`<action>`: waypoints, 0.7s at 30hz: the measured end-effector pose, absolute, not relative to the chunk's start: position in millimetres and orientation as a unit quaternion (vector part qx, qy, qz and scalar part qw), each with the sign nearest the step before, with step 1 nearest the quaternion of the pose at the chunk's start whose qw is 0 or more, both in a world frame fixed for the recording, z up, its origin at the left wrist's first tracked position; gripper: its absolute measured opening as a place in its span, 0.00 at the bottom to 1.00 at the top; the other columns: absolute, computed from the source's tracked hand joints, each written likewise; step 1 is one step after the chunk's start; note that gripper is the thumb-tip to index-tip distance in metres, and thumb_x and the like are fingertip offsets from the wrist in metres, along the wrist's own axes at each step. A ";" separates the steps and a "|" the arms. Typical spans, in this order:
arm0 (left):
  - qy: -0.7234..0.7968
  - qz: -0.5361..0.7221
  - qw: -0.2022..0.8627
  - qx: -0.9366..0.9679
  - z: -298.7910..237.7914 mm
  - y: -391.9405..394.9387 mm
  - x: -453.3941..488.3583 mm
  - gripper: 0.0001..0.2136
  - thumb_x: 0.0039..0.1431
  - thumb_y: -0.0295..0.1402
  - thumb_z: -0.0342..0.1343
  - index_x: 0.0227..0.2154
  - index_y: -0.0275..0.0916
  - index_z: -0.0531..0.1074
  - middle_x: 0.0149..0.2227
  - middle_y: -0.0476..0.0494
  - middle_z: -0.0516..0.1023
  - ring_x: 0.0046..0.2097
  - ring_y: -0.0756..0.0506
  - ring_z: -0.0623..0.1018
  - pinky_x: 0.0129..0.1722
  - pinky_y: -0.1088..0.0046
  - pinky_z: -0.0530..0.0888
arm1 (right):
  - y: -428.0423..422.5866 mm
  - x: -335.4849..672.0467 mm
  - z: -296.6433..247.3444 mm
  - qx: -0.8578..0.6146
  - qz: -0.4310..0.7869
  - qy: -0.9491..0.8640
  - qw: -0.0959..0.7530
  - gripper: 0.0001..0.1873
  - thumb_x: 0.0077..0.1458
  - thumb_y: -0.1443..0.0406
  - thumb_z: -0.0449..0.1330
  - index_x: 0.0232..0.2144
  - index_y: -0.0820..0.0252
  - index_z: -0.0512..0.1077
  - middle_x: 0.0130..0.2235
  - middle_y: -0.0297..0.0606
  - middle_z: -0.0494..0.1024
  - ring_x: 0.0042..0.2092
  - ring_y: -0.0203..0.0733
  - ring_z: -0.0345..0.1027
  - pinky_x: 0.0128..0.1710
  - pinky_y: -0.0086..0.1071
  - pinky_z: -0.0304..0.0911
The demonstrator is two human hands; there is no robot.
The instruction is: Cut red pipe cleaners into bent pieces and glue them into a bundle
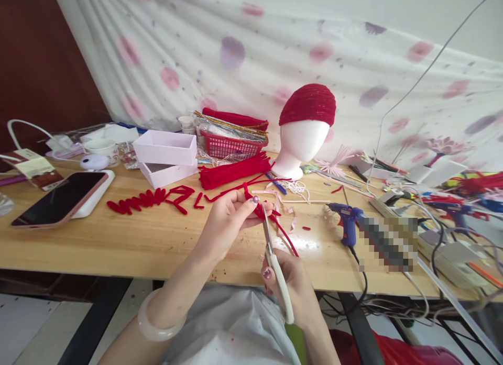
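Observation:
Fingers of my left hand (231,213) pinch a red pipe cleaner (286,234) whose fuzzy tail hangs down to the right. In my right hand (293,281) is a pair of scissors (280,281) with white handles, the blades pointing up to the red strand by my left fingertips. Whether the blades touch or cut the strand I cannot make out. On the table, left of my left hand, lie a row of small red looped pieces (137,201) and several bent red pieces (179,198). Behind my hands rests a thick bundle of red pipe cleaners (233,171).
A white foam head (301,140) wearing a red wrapped cap (308,106) stands at the back. Beside it are a red basket (231,145) and stacked white boxes (165,147). A phone (61,200) lies left; a blue glue gun (348,221) and cables are right.

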State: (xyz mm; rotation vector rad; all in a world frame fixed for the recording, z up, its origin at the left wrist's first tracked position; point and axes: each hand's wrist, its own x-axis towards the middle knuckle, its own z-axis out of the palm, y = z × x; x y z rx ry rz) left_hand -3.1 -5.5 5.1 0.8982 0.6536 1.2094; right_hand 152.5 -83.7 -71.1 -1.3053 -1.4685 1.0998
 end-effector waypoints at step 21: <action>0.335 0.566 0.650 0.382 -1.9 11.7 -24.4 0.12 0.45 0.36 0.71 0.23 0.36 0.74 0.35 0.37 0.86 0.41 0.43 0.83 0.43 0.70 0.75 | -77.9 165.2 -73.4 -0.514 0.448 -0.555 0.476 0.27 0.57 0.41 0.60 0.27 0.59 0.68 0.23 0.33 0.69 0.24 0.37 0.61 0.23 0.30 0.57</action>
